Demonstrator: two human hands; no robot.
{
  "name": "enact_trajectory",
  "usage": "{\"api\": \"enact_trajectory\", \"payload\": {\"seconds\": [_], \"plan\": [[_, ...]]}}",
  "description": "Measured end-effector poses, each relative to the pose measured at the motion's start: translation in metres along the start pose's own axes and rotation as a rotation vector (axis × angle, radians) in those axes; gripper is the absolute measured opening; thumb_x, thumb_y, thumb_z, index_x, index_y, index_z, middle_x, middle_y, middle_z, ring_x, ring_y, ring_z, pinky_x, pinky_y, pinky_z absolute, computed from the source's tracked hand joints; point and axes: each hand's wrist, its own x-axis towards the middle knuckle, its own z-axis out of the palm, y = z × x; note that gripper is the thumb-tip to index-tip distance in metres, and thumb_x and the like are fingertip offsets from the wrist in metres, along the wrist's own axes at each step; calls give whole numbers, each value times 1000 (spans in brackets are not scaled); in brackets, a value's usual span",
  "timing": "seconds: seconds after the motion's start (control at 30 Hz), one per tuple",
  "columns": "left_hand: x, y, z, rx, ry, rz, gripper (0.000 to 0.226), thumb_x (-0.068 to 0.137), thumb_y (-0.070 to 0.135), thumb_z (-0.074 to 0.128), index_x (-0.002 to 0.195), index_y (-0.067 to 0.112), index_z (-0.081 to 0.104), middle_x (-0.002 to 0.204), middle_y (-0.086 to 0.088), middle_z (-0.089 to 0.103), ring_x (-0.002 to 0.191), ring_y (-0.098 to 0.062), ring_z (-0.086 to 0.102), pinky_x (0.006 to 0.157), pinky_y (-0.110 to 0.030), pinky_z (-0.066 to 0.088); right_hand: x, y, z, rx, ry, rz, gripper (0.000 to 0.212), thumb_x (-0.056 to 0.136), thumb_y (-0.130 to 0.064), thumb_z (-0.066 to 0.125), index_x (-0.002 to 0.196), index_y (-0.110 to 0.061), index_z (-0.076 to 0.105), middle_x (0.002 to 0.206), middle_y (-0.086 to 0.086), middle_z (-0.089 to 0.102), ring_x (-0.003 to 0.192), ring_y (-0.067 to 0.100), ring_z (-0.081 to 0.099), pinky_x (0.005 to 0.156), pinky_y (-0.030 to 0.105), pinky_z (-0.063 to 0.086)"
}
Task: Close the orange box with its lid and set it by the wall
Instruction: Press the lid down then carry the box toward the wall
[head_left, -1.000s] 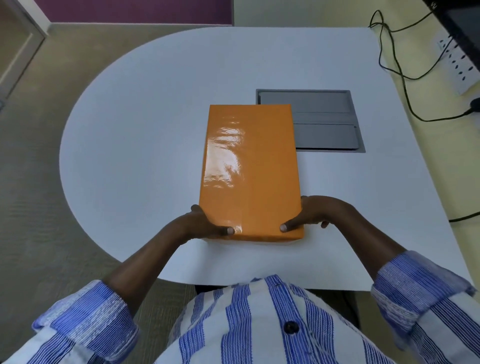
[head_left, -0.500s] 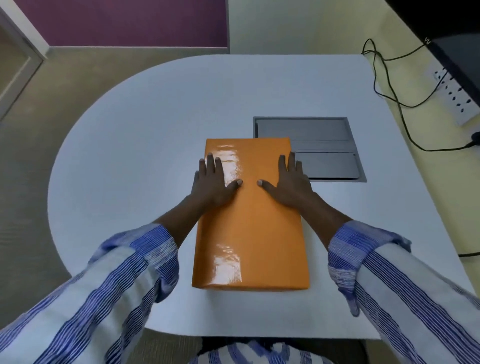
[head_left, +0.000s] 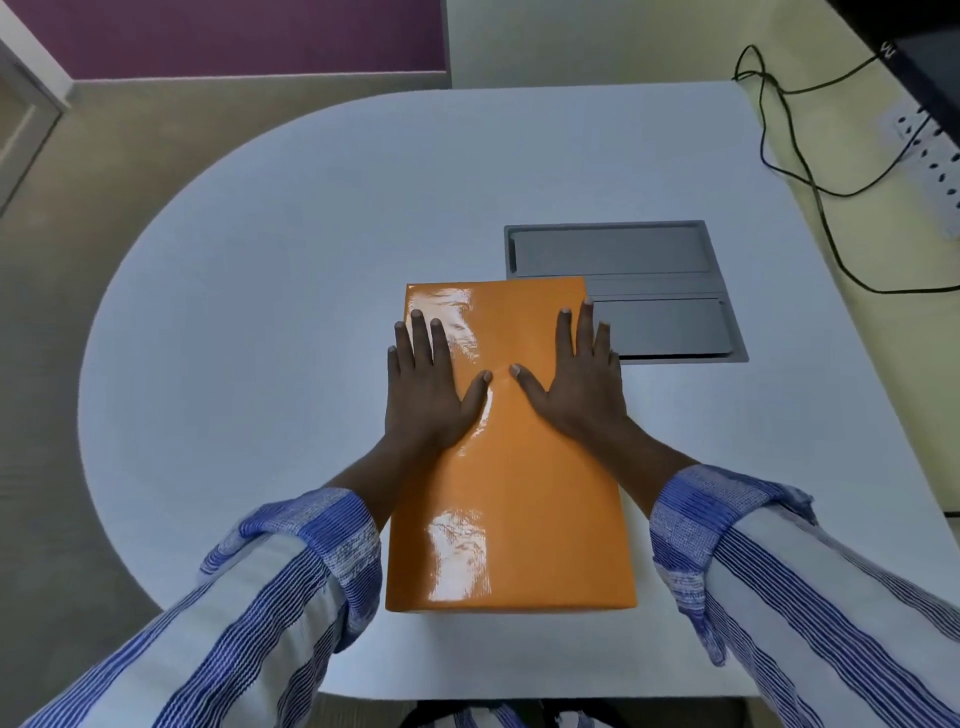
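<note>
The glossy orange box (head_left: 511, 499) lies lengthwise on the white table (head_left: 270, 312), with its lid on top covering it. My left hand (head_left: 428, 387) rests flat on the far left part of the lid, fingers spread. My right hand (head_left: 574, 384) lies flat on the far right part, its outer fingers at the lid's right edge. Both thumbs point inward and nearly meet at the lid's middle. Neither hand grips anything.
A grey recessed cable hatch (head_left: 623, 291) sits in the table just beyond and right of the box. Black cables (head_left: 810, 171) and a white power strip (head_left: 930, 161) lie along the cream wall (head_left: 852, 249) on the right. The table's rounded edge is to the left.
My hands left the box's near corners and moved up onto the far half of the lid, palms flat. Over the last half second they stay pressed there.
</note>
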Motion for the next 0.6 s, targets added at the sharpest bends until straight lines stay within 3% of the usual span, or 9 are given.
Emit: {"api": "enact_trajectory", "payload": {"seconds": [0.17,0.3,0.4,0.47,0.6], "plan": [[1,-1,-5,-77,-5,-16,99,93,77,28,164,15,-2,173,-10,-9,159,-33,-9,126,-51,4,0,2,-2,151,9,5,106,85,-81,40,161,-21,-3,170,5,-11,153,39,15,109,57,40],[-6,-11,-17,-480,36,-73,99,91,65,56,163,18,6,172,-6,13,158,-29,15,124,-56,27,-8,12,-11,543,59,99,107,86,-69,58,161,-26,-5,170,3,0,152,31,24,113,52,36],[-15,-27,-21,-718,-60,-312,102,87,71,53,163,18,11,169,-10,26,152,-35,33,119,-59,34,-24,28,-14,824,-121,339,105,84,-69,61,160,-31,-1,166,7,26,143,32,42,111,50,42],[-23,-38,-18,-840,-161,-464,91,91,71,49,162,19,23,165,-13,35,145,-38,43,116,-57,39,-38,39,-13,1010,-275,465,104,82,-72,61,161,-30,7,160,7,37,136,31,50,107,49,47],[-41,-49,-8,-1449,-487,-501,59,97,69,42,138,29,59,134,-15,69,117,-37,69,97,-56,56,-60,49,-7,1311,-504,528,77,84,-71,59,145,-26,49,128,0,69,112,21,69,93,42,57]]}}
